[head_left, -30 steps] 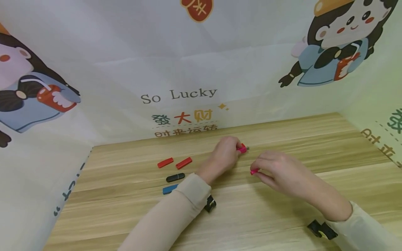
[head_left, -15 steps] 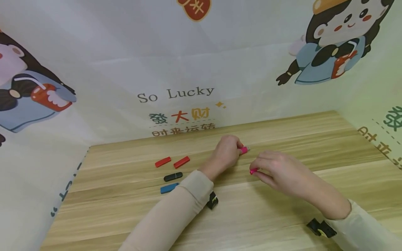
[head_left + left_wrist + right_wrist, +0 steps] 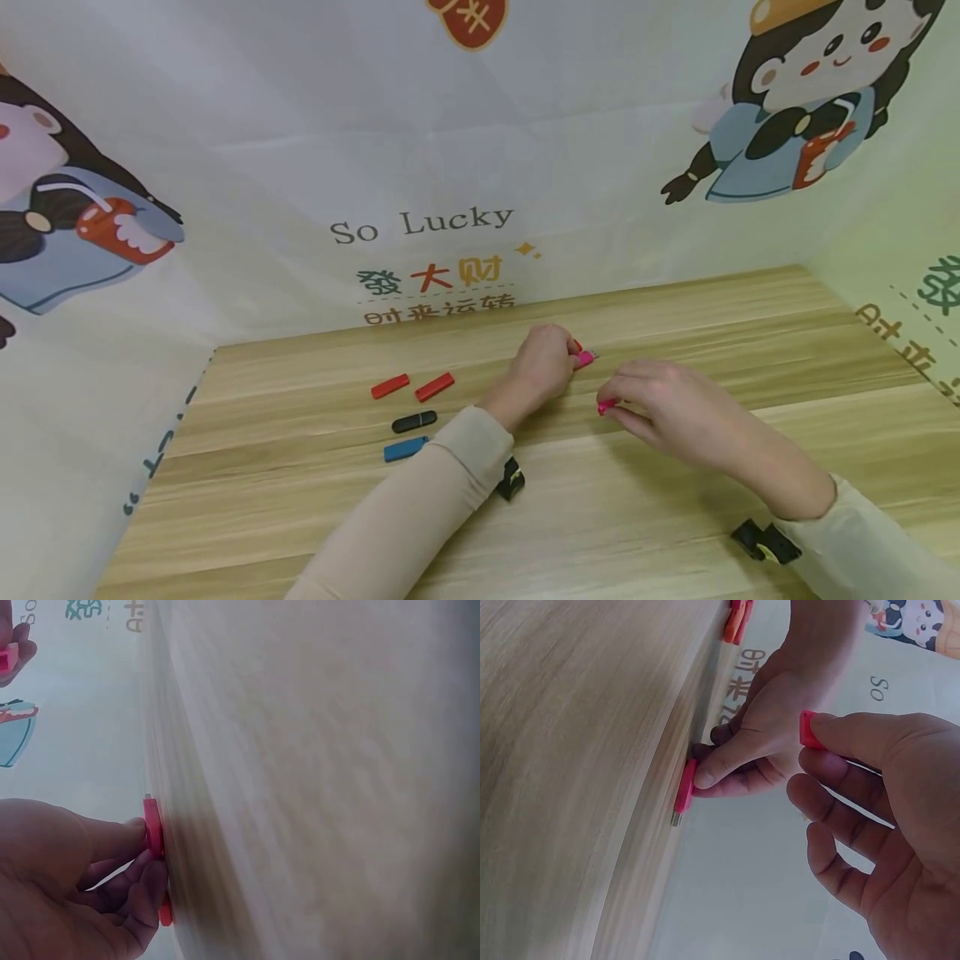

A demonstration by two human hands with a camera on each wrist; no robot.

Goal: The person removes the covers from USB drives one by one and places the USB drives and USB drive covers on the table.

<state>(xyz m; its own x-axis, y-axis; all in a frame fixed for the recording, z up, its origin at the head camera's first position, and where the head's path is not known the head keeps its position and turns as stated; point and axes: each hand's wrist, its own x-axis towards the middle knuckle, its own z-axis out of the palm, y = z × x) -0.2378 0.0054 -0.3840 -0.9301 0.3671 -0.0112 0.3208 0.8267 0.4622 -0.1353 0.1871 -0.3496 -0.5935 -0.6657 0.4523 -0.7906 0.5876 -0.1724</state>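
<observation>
Near the back of the table, my left hand [image 3: 542, 362] pinches a pink USB stick [image 3: 586, 358] between thumb and fingers. Its bare metal plug [image 3: 676, 819] points away from the palm. The stick is at or just above the tabletop; I cannot tell if it touches. A red piece [image 3: 166, 911] shows beside the left fingers, mostly hidden by them. Closer to me and to the right, my right hand [image 3: 675, 412] holds a small pink cap [image 3: 808, 729] between thumb and index finger, above the table and apart from the stick. Its other fingers are loosely bent.
Left of my left forearm lie two red USB sticks [image 3: 390, 387] [image 3: 435, 387], a black one [image 3: 414, 422] and a blue one [image 3: 405, 449], partly behind the sleeve. Printed white sheets [image 3: 285, 183] wall the wooden table [image 3: 247, 500] at the back and sides.
The pink USB stick has tilted slightly in my left hand, showing more of its flat side. My right hand stays nearly in place with the cap. The head view has shifted a little.
</observation>
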